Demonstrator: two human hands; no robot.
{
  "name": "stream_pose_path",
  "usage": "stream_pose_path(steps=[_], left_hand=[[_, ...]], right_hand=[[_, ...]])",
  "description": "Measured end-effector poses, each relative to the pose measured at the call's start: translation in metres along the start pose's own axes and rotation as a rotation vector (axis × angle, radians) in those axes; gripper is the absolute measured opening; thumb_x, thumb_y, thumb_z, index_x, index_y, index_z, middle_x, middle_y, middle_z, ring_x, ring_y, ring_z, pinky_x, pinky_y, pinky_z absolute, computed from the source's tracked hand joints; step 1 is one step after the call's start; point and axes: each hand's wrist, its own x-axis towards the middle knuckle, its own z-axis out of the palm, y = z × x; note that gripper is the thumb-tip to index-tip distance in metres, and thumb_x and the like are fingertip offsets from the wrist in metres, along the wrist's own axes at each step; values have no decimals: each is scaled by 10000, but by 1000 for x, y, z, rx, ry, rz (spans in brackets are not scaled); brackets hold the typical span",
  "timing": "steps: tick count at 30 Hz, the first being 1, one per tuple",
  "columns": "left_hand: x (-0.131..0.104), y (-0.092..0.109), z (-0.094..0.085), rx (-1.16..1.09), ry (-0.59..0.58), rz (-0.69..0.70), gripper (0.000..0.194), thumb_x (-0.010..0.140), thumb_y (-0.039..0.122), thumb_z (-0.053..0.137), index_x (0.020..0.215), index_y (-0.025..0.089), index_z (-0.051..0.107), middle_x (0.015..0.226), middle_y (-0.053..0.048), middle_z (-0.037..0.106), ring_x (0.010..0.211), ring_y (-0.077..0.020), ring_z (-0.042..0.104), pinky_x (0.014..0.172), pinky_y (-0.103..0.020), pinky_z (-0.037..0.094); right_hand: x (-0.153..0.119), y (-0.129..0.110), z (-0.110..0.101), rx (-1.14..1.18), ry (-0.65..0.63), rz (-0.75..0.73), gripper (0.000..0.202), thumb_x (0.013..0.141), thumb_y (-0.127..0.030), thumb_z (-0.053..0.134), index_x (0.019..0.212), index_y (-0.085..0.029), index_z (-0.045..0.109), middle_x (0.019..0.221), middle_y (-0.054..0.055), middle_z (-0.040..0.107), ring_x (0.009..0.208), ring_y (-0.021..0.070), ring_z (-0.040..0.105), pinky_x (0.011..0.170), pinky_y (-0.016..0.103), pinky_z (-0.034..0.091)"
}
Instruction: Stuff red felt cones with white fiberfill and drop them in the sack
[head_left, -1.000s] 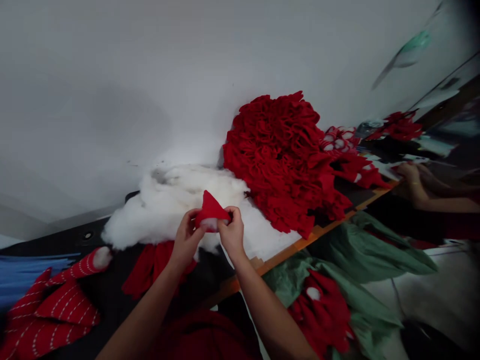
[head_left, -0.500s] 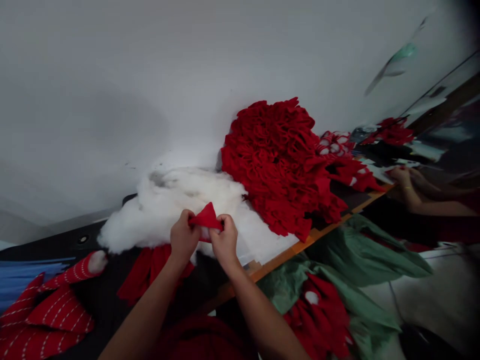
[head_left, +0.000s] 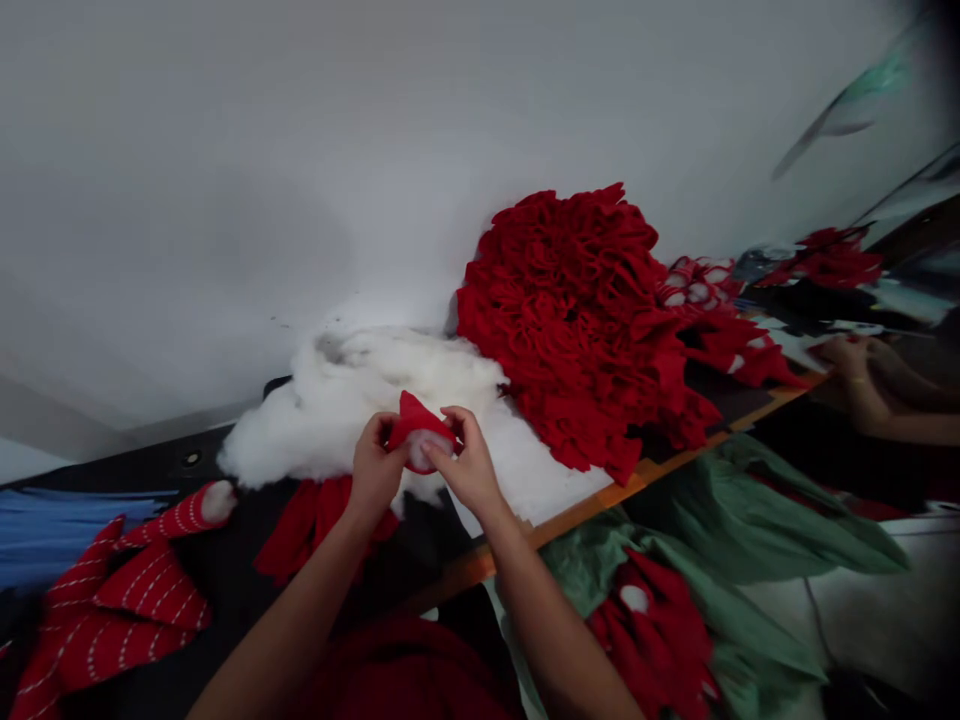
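Observation:
Between my two hands is a small red felt hat, its point upward and white stuffing showing in its opening. My left hand pinches its left edge. My right hand grips the right edge, with the thumb pressed against the white stuffing in the opening. Right behind the hands lies a heap of white fluffy stuffing. Red fabric pieces lie on the black table beneath my left wrist.
A tall pile of red felt pieces leans on the wall. Red striped stuffed shapes and blue strips lie at left. A green bag with red pieces hangs below the wooden table edge. Another person's hands work at far right.
The hat's opening has been turned toward me and now shows more white stuffing. My right thumb has moved onto the stuffing. The whole view has shifted slightly.

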Motion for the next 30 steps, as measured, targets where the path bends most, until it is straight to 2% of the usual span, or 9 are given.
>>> stream_pose_path(steps=[3,5,9,11,16,19,22,28,30], left_hand=[[0,2,-2,36,-95,26,262,562,31,504,770,184,550,734,23,561,668,-113,504,610,-200,389],[-5,2,0,46,-81,36,229,597,62,520,787,184,558,748,15,559,664,-111,505,607,-201,390],[-13,-3,5,5,-44,10,313,601,116,592,900,192,534,876,-8,556,788,-134,528,676,-218,415],[-13,-5,5,23,-36,-2,351,568,108,614,900,184,529,869,-8,561,799,-141,528,700,-227,416],[-9,-8,2,163,4,26,331,568,75,542,879,186,525,799,14,564,722,-132,521,672,-233,412],[-7,-8,1,308,-22,87,298,575,70,503,850,181,530,785,14,561,727,-138,523,685,-252,414],[-5,-10,0,406,36,106,274,573,71,499,824,178,532,784,8,558,746,-146,527,705,-271,419],[-6,-9,-5,270,-128,95,408,606,124,564,1000,187,480,1001,-47,526,930,-177,520,770,-298,435],[-8,-7,-6,245,-108,135,355,652,170,564,1000,191,502,1024,-53,511,978,-180,500,821,-310,420]], right_hand=[[6,5,-7,-69,-48,-56,304,592,-109,502,874,-205,561,836,0,570,794,160,517,723,274,417],[6,10,-7,-65,44,13,232,599,-109,465,793,-200,553,737,-18,561,710,151,510,671,264,414],[-1,16,2,13,197,135,197,649,-158,457,833,-191,518,712,-25,539,650,139,498,621,255,414],[-3,13,4,41,164,129,197,664,-164,454,849,-188,516,742,-18,545,684,139,508,650,258,421],[-5,3,1,146,-106,121,338,629,-172,529,965,-198,500,855,-10,578,733,135,531,657,243,433],[-4,9,1,-15,38,153,247,584,-125,497,819,-198,504,668,-56,526,591,115,472,564,220,389],[-2,18,3,-112,196,169,207,557,-95,415,723,-200,480,603,-62,484,564,116,450,549,221,365],[-3,23,4,-108,168,130,218,558,-98,420,740,-205,471,657,-43,492,618,129,465,587,239,386],[-5,20,1,-89,123,95,235,572,-98,449,777,-203,495,739,-19,510,700,141,485,626,247,405]])
